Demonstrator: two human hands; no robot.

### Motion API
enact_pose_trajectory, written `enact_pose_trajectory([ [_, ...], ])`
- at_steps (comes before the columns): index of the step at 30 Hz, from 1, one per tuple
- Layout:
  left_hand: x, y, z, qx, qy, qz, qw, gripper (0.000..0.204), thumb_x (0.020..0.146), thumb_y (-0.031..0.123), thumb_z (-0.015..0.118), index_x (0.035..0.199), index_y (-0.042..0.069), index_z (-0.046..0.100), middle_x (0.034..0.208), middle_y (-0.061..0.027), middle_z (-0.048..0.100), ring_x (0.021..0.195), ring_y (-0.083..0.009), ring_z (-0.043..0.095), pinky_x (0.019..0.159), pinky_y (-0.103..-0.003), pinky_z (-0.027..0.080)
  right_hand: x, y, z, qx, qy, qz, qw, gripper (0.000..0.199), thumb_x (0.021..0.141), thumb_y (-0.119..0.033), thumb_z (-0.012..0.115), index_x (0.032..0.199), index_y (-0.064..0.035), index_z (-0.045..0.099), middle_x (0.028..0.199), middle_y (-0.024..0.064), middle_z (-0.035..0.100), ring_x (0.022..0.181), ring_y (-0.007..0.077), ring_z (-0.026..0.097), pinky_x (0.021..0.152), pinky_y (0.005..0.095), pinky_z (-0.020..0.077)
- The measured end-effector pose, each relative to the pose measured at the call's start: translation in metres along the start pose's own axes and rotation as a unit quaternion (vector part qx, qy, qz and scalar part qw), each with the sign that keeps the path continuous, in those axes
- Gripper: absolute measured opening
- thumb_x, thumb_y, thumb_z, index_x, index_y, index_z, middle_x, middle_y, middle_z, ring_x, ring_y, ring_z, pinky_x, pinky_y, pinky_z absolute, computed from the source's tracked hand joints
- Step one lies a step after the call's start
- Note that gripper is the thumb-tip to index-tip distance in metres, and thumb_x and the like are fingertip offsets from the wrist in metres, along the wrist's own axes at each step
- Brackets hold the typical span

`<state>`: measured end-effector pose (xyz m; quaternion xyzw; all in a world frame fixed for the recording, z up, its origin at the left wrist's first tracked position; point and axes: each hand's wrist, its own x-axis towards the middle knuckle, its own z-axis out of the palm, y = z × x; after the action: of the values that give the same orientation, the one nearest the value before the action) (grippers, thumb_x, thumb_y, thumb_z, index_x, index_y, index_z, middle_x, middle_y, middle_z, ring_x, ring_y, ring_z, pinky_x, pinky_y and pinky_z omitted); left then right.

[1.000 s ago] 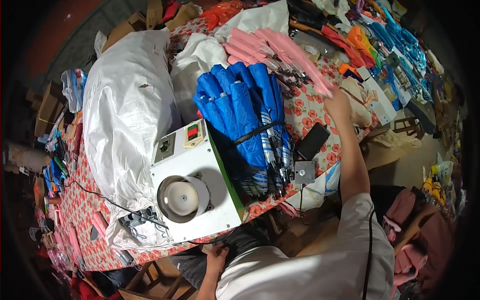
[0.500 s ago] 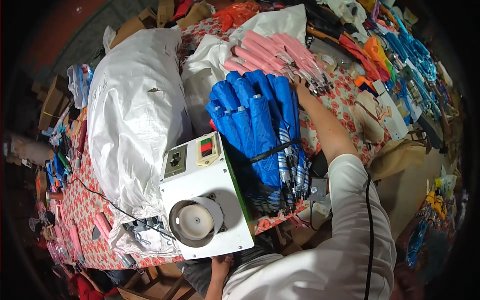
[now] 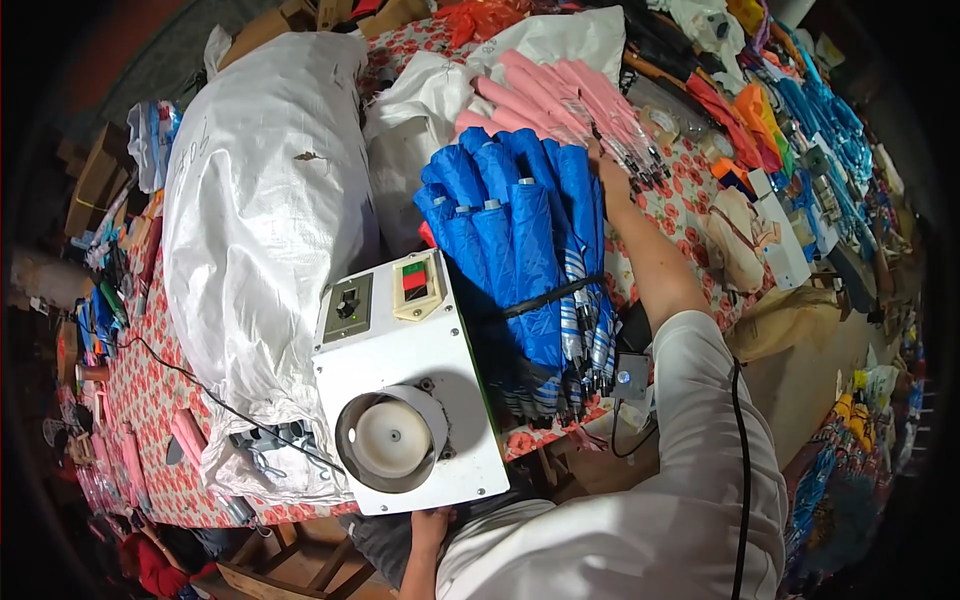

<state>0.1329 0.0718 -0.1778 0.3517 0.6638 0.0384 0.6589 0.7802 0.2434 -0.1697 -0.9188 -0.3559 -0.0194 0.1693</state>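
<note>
My right arm stretches forward past a bundle of blue folded umbrellas point(image 3: 535, 235), which a black strap ties round. My right hand point(image 3: 610, 172) is beside the far right of this bundle, at the shaft ends of several pink folded umbrellas point(image 3: 560, 95). Its fingers are partly hidden, so a grip on a pink umbrella cannot be made out. Low in the view, my left hand point(image 3: 432, 527) is by my lap, at the lower edge of a white box-shaped machine point(image 3: 465, 400) with a round metal cup, a knob and a red-green switch. The machine's edge hides its fingers.
A large stuffed white sack point(image 3: 265, 170) fills the left of the table, which has a red-flowered cloth point(image 3: 150, 400). A black cable point(image 3: 215, 398) crosses the sack's lower end. A small grey box point(image 3: 630, 380) sits beside the blue bundle. Colourful umbrellas point(image 3: 825, 110) crowd the far right.
The whole view has shifted slightly, with the machine and sack a little further left and up. My right hand stays near the pink umbrellas, my left by the machine's lower edge.
</note>
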Motion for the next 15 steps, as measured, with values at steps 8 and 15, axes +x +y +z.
enact_pose_trajectory([
  [8, 0.018, -0.019, -0.012, 0.005, -0.041, 0.026, 0.999, 0.016, 0.088, 0.009, 0.058, 0.093, -0.005, 0.062, 0.082, -0.0113, 0.063, 0.061, -0.0187, 0.058, 0.059, -0.027, 0.050, -0.038, 0.026, -0.094, -0.045, 0.089, -0.035, 0.994, 0.054, 0.079, -0.031, 0.060, 0.127, -0.0109, 0.046, 0.094, 0.0230, 0.064, 0.077, 0.0431, 0.062, 0.069, 0.0485, 0.0494],
  [15, 0.025, -0.025, -0.014, 0.186, 0.004, 0.140, 0.973, 0.020, 0.087, 0.013, 0.060, 0.096, -0.005, 0.062, 0.081, -0.0105, 0.063, 0.058, -0.0170, 0.057, 0.055, -0.026, 0.049, -0.176, 0.128, -0.168, 0.045, 0.113, -0.004, 0.993, 0.065, 0.073, -0.021, 0.070, 0.132, -0.0140, 0.046, 0.101, 0.0176, 0.066, 0.085, 0.0383, 0.063, 0.070, 0.0439, 0.0486],
])
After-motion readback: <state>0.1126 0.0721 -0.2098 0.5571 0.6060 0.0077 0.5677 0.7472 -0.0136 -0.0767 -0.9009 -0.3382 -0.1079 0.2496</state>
